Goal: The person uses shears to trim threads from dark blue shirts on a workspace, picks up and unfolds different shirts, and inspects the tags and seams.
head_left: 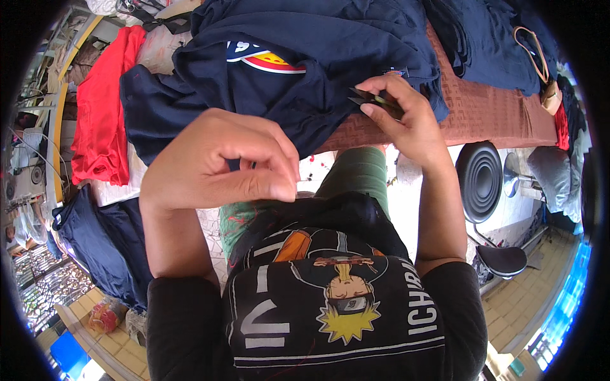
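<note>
My right hand [410,120] is closed around a small pair of dark thread snips [363,97], whose pointed blades face left over a navy garment [330,38]. My left hand [216,162] is raised in front of my body, thumb and fingers pinched together. Whatever it pinches, if anything, is hidden or too fine to make out. The navy garment lies spread and rumpled on the table, beyond both hands. It carries a white, red and yellow print [274,61], and a small label [396,71] shows near my right fingers.
A brown patterned cloth [489,120] covers the table. Another navy garment pile [486,54] lies at the right, red fabric [105,114] at the left. Dark navy cloth [105,238] hangs lower left. A round black seat [481,181] stands right of my arm, near a smaller dark seat [502,259].
</note>
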Demonstrator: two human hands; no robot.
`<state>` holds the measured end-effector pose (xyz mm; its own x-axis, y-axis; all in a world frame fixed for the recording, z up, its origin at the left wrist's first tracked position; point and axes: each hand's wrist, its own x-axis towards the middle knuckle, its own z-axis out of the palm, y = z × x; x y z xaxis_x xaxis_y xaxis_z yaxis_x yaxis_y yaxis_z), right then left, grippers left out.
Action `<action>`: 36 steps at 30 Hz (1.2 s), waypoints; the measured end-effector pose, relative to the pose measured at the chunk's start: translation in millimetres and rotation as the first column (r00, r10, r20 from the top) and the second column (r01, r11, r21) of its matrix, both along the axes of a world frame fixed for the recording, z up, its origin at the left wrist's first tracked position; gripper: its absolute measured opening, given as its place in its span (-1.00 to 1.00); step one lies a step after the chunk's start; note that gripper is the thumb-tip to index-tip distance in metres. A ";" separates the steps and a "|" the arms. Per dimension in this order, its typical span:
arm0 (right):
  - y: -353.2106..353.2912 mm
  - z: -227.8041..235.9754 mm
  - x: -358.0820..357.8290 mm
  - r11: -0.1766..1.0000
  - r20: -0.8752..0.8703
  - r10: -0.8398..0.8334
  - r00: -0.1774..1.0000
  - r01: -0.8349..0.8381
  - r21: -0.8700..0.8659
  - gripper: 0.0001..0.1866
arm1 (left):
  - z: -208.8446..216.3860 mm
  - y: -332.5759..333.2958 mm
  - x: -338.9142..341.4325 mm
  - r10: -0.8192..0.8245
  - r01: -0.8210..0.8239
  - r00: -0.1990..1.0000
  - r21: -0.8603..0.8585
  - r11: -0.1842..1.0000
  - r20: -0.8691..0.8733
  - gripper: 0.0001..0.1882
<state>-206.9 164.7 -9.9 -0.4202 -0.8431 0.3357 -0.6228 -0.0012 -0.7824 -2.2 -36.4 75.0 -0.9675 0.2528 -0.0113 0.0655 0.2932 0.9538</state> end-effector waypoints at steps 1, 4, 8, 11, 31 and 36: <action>3.2 0.7 -0.4 1.000 0.035 0.015 0.999 -0.015 0.015 -0.70 | -2.4 0.3 1.6 0.062 -0.065 0.997 -0.111 0.992 -0.038 -0.85; -0.7 -4.0 3.8 0.993 0.009 0.096 0.995 -0.097 0.074 -0.70 | -36.2 19.6 -18.4 0.344 -0.367 0.930 -0.282 0.886 -0.132 -0.82; -9.6 -13.9 16.1 0.979 0.078 0.098 0.992 -0.110 0.174 -0.68 | -101.4 31.7 -41.2 0.351 -0.609 0.785 -0.536 0.584 -0.510 -0.78; -12.0 -28.5 18.0 0.983 -0.004 0.060 0.998 -0.058 0.173 -0.69 | -114.9 31.3 -50.1 0.454 -0.630 0.774 -0.471 0.618 -0.441 -0.80; -18.9 -35.1 11.9 0.966 0.219 -0.138 0.966 0.082 0.245 -0.74 | -93.6 21.6 -41.6 0.363 -0.288 0.798 0.225 0.931 -0.482 -0.84; -17.4 -40.1 8.1 0.967 0.248 -0.158 0.956 0.099 0.236 -0.70 | -57.4 29.1 -30.9 0.385 -0.407 0.869 -0.006 0.914 -0.310 -0.88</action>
<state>-198.7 147.3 -50.1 -0.5778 -0.8161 0.0128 -0.3788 0.2542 -0.8899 -33.0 -7.3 17.6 -0.9471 -0.1429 0.2874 0.2054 0.4183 0.8848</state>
